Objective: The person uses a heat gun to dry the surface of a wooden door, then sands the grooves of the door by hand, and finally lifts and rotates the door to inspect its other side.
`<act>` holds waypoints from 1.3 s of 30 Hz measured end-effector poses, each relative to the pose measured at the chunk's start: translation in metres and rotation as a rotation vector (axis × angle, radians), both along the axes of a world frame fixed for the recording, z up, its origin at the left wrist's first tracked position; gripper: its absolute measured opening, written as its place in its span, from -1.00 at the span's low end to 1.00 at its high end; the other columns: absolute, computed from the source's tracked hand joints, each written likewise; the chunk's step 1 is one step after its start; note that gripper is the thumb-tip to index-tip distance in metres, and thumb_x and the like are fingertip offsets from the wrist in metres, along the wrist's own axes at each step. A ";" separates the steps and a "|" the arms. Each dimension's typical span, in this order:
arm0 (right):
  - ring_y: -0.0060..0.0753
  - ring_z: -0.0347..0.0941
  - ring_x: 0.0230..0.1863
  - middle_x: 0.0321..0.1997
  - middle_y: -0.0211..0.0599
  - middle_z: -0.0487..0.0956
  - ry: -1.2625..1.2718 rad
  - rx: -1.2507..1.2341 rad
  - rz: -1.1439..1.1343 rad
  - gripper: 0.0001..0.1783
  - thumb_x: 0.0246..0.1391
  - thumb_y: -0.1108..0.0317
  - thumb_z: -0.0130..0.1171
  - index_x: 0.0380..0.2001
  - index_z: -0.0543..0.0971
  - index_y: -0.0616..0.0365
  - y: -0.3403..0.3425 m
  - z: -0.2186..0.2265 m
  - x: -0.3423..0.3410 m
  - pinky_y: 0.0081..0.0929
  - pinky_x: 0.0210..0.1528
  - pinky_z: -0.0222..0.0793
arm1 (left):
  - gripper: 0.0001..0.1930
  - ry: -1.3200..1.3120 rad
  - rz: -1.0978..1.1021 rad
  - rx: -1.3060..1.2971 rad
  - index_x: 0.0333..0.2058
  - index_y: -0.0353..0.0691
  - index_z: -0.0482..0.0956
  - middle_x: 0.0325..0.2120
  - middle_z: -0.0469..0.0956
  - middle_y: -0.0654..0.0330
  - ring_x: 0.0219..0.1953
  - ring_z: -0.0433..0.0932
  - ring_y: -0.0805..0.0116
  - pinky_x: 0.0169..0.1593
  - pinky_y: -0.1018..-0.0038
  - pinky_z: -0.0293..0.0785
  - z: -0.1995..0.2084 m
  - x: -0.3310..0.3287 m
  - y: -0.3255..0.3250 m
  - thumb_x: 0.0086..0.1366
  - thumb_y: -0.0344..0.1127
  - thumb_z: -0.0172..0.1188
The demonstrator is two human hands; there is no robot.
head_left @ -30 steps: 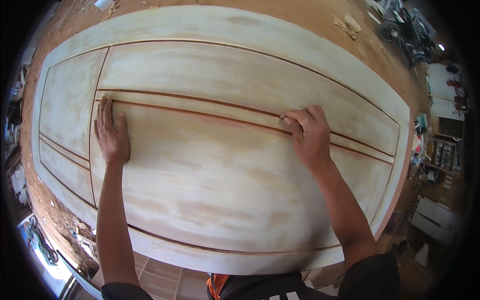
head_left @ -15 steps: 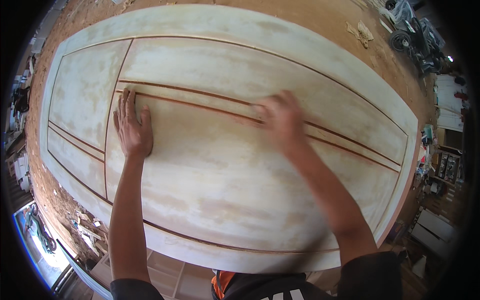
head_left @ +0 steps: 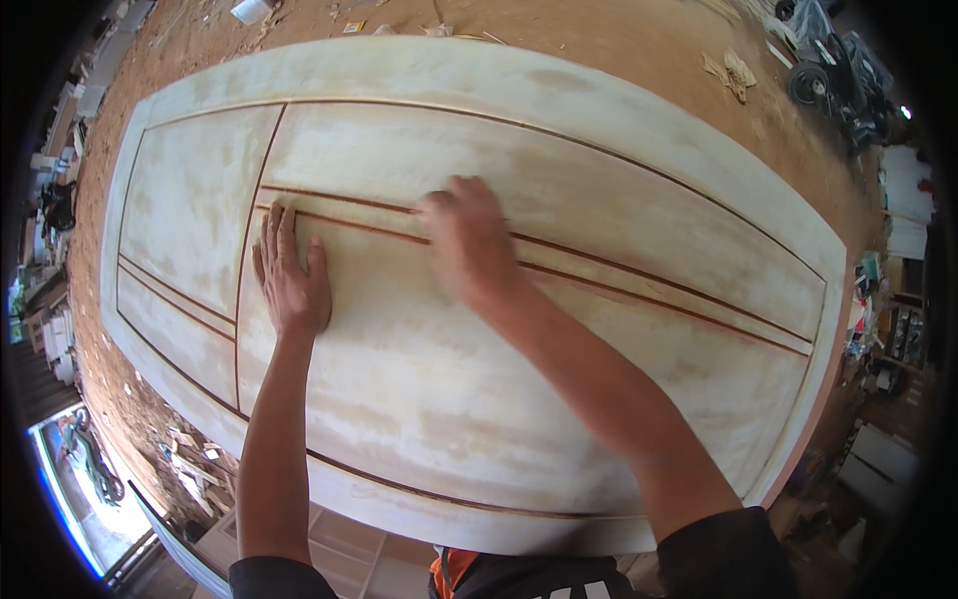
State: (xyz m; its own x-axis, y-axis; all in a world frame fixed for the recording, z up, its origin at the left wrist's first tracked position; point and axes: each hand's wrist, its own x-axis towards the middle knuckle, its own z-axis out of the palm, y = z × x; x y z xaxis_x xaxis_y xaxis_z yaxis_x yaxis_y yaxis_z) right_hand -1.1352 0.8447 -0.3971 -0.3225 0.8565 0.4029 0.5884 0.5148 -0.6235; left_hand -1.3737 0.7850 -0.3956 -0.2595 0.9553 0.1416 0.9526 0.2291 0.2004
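The left hand [head_left: 294, 290] is being held open, palm and fingers being laid flat against a large, pale panel [head_left: 399, 379], which is lying under both hands and reaching well past them on either side. Just to its right, the right hand [head_left: 471, 235] is being held curled over the paired dark grooves [head_left: 519, 237]; its fingertips are being blurred, so whether anything is being gripped cannot be told. From its breadth, the panel is being judged stiff and rather heavy, with a smooth, possibly slippery face and edges that may chip; hold is being advised at the two long edges, nearer and farther than the hands. Past the near edge, below the left hand, a beige divided unit [head_left: 377, 561] is being partly covered, its contents being hidden. Far right of the right hand, small unidentifiable items are being held in a dark shelf unit [head_left: 902, 363].
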 end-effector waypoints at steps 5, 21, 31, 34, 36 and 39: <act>0.05 0.40 -0.21 -0.36 -0.06 0.45 -0.014 -0.057 0.017 -0.75 -0.20 0.60 0.22 -0.34 0.60 0.16 -0.026 0.004 0.070 -0.03 -0.08 0.36 | -0.39 0.012 0.017 -0.041 0.40 -0.12 0.15 0.45 0.07 0.19 0.49 -0.03 0.18 0.51 0.17 -0.25 0.002 -0.009 -0.010 0.43 -0.10 -0.10; -0.06 0.38 -0.18 -0.31 -0.12 0.40 -0.189 -0.142 -0.015 -0.78 -0.18 0.44 0.18 -0.36 0.50 0.19 -0.045 0.021 0.122 -0.14 -0.08 0.37 | -0.41 -0.043 -0.034 -0.012 0.38 -0.21 0.18 0.42 0.15 0.07 0.47 0.03 0.02 0.47 0.09 -0.20 0.005 -0.003 -0.007 0.42 -0.18 -0.11; -0.12 0.41 -0.11 -0.28 -0.12 0.45 -0.093 -0.031 -0.002 -0.85 -0.10 0.51 0.18 -0.36 0.55 0.17 -0.030 0.001 0.074 -0.17 -0.09 0.40 | -0.46 -0.049 -0.153 0.064 0.34 -0.28 0.26 0.38 0.21 -0.04 0.43 0.11 -0.06 0.44 0.11 -0.03 -0.003 -0.013 -0.004 0.46 -0.19 -0.10; -0.12 0.53 -0.21 -0.34 -0.29 0.55 -0.180 0.049 -0.119 -0.74 -0.15 0.57 0.24 -0.30 0.60 0.08 -0.069 -0.008 0.206 -0.19 0.00 0.43 | -0.46 -0.039 -0.128 0.064 0.34 -0.29 0.24 0.38 0.19 -0.05 0.43 0.11 -0.06 0.44 0.11 -0.03 -0.001 -0.012 -0.004 0.46 -0.19 -0.11; -0.10 0.40 -0.33 -0.42 -0.25 0.52 -0.285 -0.055 -0.163 -0.79 -0.17 0.49 0.30 -0.36 0.64 0.06 -0.091 -0.009 0.280 -0.07 -0.17 0.37 | -0.46 -0.021 -0.130 0.054 0.35 -0.29 0.24 0.38 0.19 -0.05 0.43 0.11 -0.06 0.44 0.11 -0.03 -0.002 -0.014 -0.005 0.46 -0.20 -0.11; -0.13 0.39 -0.34 -0.47 -0.28 0.47 -0.323 -0.091 -0.312 -0.79 -0.25 0.51 0.32 -0.42 0.65 0.05 -0.098 0.016 0.311 -0.11 -0.20 0.35 | -0.46 -0.011 -0.167 0.064 0.35 -0.30 0.23 0.38 0.19 -0.05 0.44 0.10 -0.05 0.45 0.13 -0.03 -0.004 -0.012 0.001 0.46 -0.22 -0.12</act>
